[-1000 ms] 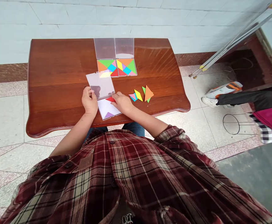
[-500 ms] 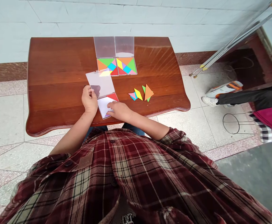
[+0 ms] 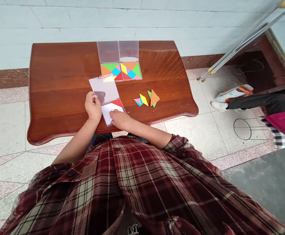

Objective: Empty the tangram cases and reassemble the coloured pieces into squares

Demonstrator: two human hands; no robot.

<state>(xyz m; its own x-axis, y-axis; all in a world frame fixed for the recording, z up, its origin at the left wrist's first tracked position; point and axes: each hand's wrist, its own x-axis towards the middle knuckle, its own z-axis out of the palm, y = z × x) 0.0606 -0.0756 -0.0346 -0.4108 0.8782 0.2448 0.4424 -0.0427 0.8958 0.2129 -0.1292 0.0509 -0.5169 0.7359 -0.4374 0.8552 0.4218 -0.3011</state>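
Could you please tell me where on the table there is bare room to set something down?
The widest bare patch of the table lies between its left edge and the left hand. Another runs from the loose pieces to the right edge. The middle is crowded with two far cases, the near case and the right hand.

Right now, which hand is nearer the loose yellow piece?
Right. The right hand is left of the yellow piece, at the nearest open case; the left hand is farther left.
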